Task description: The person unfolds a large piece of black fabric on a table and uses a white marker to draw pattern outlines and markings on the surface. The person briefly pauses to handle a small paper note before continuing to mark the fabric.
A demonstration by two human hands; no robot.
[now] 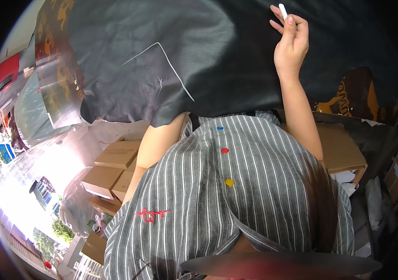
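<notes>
A large sheet of black leather (199, 42) with a soft sheen and an uneven near edge lies spread before me. On its left half are pale drawn marks: an angled line (174, 69) with one corner, and a small crossed mark (160, 84). Over the far right part of the leather, my right hand (292, 46) pinches a short white chalk stick (283, 11) between thumb and fingers, the other fingers loosely spread. My left forearm (164, 137) runs beneath the leather's near edge, which hides my left hand.
Brown patterned sheeting shows at the left (52, 60) and right (360, 95) of the leather. Cardboard boxes (117, 154) stand low on the left, near a clear plastic bag (75, 200). Another open carton (341, 147) sits on the right, with white material in it.
</notes>
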